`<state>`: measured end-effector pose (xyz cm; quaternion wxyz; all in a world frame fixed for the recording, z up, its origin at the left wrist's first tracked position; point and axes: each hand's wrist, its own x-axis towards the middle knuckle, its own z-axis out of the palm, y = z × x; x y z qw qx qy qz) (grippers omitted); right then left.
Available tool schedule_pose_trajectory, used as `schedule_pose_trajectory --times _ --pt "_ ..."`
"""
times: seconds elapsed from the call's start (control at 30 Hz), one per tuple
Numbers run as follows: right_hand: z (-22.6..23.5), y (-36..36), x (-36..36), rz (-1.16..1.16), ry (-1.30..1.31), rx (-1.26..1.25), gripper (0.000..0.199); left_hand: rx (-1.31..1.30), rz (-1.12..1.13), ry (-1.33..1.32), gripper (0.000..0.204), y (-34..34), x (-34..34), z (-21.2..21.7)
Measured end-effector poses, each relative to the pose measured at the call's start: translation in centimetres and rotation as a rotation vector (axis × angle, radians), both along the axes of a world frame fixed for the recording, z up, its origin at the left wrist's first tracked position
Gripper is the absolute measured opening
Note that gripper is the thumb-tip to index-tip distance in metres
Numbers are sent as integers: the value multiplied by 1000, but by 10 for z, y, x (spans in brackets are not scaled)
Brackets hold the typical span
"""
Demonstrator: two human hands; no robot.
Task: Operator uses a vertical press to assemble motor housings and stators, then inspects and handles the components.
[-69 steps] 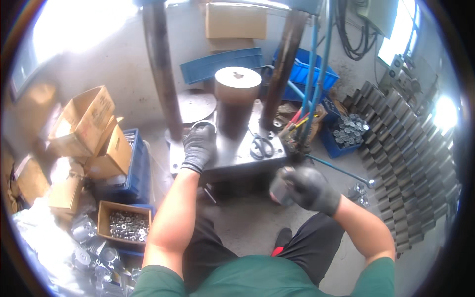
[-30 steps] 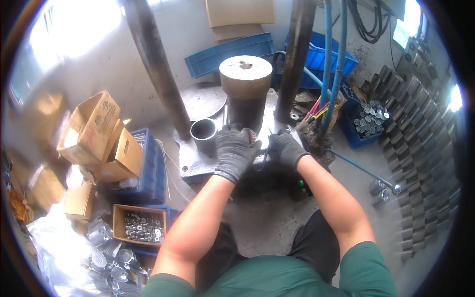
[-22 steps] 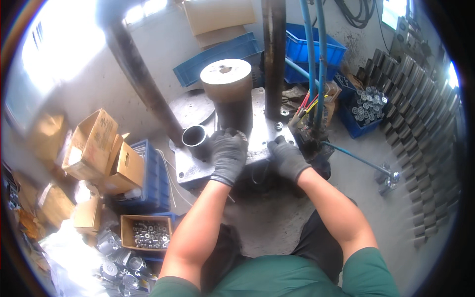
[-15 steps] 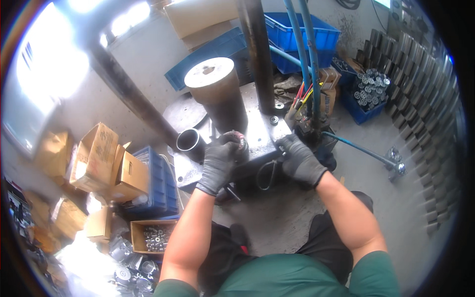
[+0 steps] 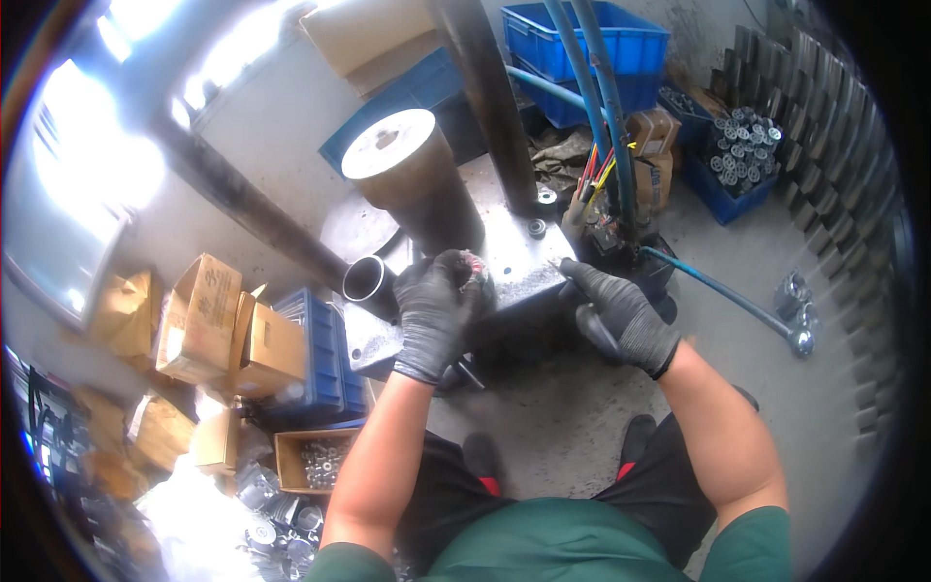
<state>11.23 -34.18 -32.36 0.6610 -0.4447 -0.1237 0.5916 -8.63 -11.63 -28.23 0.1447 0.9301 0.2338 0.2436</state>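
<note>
Round part (image 5: 474, 275): over the front edge of the metal plate, in the left hand; reddish windings show at its rim; whether it touches the plate I cannot tell.
Left hand (image 5: 434, 308): in a dark grey glove, curled around the round part from its left side.
Right hand (image 5: 621, 315): in a matching glove, fingers drawn in narrow just off the plate's right front corner; it seems to grip a small dark tool (image 5: 599, 336), too blurred to name.
Metal plate (image 5: 531, 264): bright, with round holes, tilted in view.
Tall cylinder (image 5: 448, 215): upright on the plate behind the left hand, its wide top pale.
Short tube (image 5: 369, 281): upright on the plate, just left of the left hand, open end up.
Posts: a dark left post (image 5: 254, 215) and a dark right post (image 5: 488, 107), one either side of the cylinder.
Right side: blue hoses (image 5: 609, 97) near coloured wires (image 5: 601, 175); a blue rod (image 5: 722, 287) with a ball end; a blue bin (image 5: 729, 206) of round metal pieces (image 5: 745, 147); stacked metal tubes (image 5: 824, 155).
Left side: cardboard boxes (image 5: 199, 315) by a blue crate (image 5: 324, 354); a shallow box (image 5: 290, 464) with small metal parts (image 5: 326, 464).
</note>
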Motion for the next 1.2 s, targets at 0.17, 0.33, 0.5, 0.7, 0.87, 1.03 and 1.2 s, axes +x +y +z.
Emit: schedule_pose_trajectory --times 0.17,0.33,0.5,0.7,0.87,1.03,1.2 --pt "16 7 -27 -47 -1697 -6 45 315 143 -85 34 -7 12 -26" --pt "36 11 -35 71 -1688 -145 59 396 30 -168 36 -1 17 -33" --pt "28 15 -34 167 -1753 -162 59 254 -255 -259 42 14 9 -31" --pt "21 27 -47 206 -1774 -167 49 -36 -371 -99 61 16 2 -17" --pt "-14 41 -50 160 -1611 31 54 -19 -365 -40 58 21 4 -11" --pt "10 38 -59 167 -1796 39 54 96 -383 -59 55 20 11 -11" --pt "18 27 -52 199 -1763 -88 54 92 -338 -138 61 13 11 -14"
